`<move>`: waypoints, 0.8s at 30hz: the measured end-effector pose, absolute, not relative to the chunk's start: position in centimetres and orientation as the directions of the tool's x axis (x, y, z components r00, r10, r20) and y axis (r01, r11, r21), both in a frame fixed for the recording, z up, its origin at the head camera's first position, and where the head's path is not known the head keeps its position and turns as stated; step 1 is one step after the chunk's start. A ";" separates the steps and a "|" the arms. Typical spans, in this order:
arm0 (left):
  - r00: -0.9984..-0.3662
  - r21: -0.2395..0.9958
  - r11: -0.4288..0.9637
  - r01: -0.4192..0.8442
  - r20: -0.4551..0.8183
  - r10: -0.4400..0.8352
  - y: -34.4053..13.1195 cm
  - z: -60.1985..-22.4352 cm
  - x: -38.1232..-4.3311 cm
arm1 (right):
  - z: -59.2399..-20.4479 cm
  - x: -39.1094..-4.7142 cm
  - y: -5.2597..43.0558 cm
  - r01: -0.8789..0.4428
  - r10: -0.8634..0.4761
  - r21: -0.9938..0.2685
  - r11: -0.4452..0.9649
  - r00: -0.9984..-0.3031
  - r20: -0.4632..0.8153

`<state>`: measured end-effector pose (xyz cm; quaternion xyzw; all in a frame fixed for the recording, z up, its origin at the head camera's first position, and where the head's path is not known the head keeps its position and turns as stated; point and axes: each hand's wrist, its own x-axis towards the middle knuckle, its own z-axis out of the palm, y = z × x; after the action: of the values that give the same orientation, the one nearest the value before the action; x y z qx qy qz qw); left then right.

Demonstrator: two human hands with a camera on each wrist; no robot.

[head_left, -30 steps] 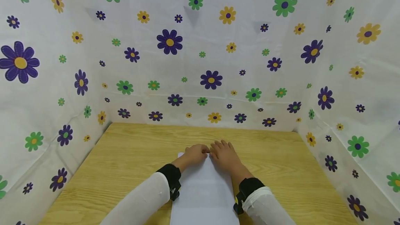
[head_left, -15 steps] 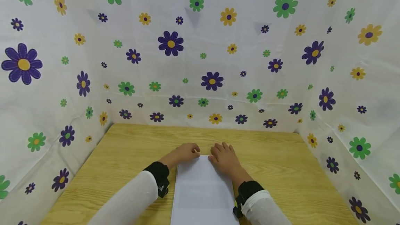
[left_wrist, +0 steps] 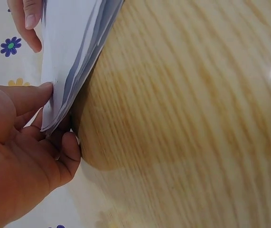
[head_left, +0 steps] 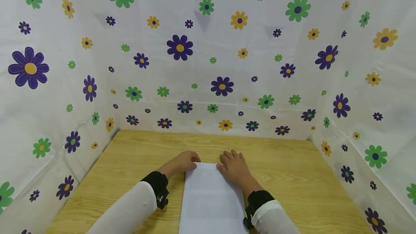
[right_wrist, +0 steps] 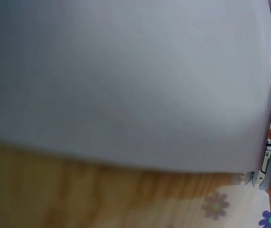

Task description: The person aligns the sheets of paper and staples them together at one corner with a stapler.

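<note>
A stack of white paper sheets (head_left: pixel 211 198) lies lengthwise on the wooden table, its layered edge (left_wrist: pixel 85 61) showing in the left wrist view. My left hand (head_left: pixel 183 161) pinches its far left corner, thumb (left_wrist: pixel 38 95) on top and fingers curled underneath. At the far right corner my right hand (head_left: pixel 235 167) holds the edge, its thumb towards the paper and its other fingers reaching past the edge. A small grey and silver metal thing (right_wrist: pixel 268 164) sits at that corner by the right palm in the right wrist view; the hand partly hides it, and I cannot tell its kind.
The wooden table (head_left: pixel 139 151) reaches back to a white flower-printed cloth (head_left: pixel 208 64), which hangs behind it and along both sides. Black bands with small cameras circle both wrists, over white sleeves (head_left: pixel 126 208).
My left hand has slid left along the paper's far edge, from close beside the right hand to the far left corner. The right hand has stayed at its corner.
</note>
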<state>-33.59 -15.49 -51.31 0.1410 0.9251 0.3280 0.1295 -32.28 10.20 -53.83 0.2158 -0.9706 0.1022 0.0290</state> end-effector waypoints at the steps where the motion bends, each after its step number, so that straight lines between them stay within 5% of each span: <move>1: -0.927 0.645 0.743 0.179 -0.143 0.348 -15.5 -51.4 -33.7 | -53.9 -32.4 10.2 -0.425 -0.413 -0.187 0.886 -0.905 0.100; 24: -0.944 0.627 0.760 0.170 -0.117 0.308 -14.9 -52.1 -32.9 | -54.1 -32.4 9.7 -0.395 -0.399 -0.181 0.901 -0.917 0.014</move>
<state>-32.87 -14.87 -52.13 0.1284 0.9319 0.3219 0.1073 -32.39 9.67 -54.14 0.2035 -0.9748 0.0902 -0.0116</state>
